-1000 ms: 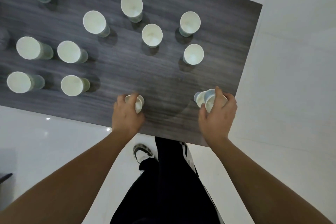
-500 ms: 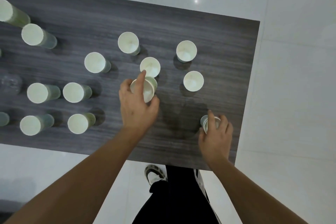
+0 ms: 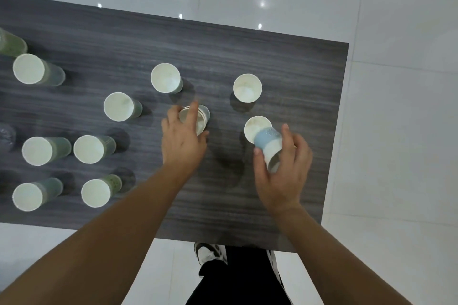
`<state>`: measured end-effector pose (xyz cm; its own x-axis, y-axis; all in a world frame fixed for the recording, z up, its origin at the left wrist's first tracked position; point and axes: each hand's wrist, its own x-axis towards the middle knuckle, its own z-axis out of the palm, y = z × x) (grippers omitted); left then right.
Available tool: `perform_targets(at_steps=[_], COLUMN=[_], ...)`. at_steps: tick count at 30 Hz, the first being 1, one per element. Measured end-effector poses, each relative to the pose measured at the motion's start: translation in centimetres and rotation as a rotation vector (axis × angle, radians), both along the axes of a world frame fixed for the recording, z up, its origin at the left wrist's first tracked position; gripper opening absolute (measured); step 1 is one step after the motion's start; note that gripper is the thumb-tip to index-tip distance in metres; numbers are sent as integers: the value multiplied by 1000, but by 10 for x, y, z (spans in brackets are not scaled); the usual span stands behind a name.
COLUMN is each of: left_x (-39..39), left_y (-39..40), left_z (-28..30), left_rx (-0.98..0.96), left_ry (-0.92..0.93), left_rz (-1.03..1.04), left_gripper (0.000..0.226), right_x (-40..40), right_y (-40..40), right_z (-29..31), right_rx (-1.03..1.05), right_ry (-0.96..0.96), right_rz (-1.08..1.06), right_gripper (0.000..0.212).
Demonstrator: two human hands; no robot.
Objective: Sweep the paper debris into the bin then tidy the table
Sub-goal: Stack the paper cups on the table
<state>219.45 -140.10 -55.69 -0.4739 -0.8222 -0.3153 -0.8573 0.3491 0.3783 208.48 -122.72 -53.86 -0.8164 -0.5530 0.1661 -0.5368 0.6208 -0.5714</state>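
Gripping stacked cups [image 3: 195, 119] and blue cup [image 3: 266, 142], both hands [image 3: 182, 142] among upright cups [image 3: 247, 88].

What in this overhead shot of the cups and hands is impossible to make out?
- Head view: how many cups are nested in the stack under the left hand; its fingers cover the rims.
- Whether the blue cup in the right hand is single or stacked; the palm hides its base.
- A cup and a dark, blurred object at the left edge are cut off.
- No bin or paper debris is in frame.
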Motion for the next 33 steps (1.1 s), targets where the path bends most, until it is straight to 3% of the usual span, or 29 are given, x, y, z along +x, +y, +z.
perform_targets(at_steps=[2,5,7,10,13,15,17,23,26,30,33], left_x=[2,0,-2,-4,-8,-10,-12,-7,6,14,28], left_y=[-5,-10,-9,-8,-22,-40,-58,-82,-82,-70,-51], left_z=[-7,-14,-13,-1,12,17,18,-8,-22,-18,2], left_rx=[-7,47,70,-74,-273,-332,-346,-174,-32,11,-5], left_ry=[-10,-5,50,207,387,411,350,-22,17,61,136], left_rz=[-15,-59,-50,113,231,267,267,29,80,148,246], left_gripper=[74,76,72,68,69,68,68,67,73,71,68], right_x=[-8,-15,-18,-19,-18,-24,-35,-55,-50,-40,-24], right_y=[-19,-35,-38,-38,-53,-71,-91,-116,-113,-109,-110], right_z=[-5,-20,-30,-32,-16,-8,-5,-31,-40,-41,-36], right_rx=[89,405,573,469,160,42,76,523,514,498,512], right_ry=[-2,-18,-142,-314,-165,-73,-39,-163,-242,-290,-430], right_rz=[52,191,263,209,62,23,47,243,292,282,302], right_gripper=[60,66,74,78,78,80,83,84,86,82,83])
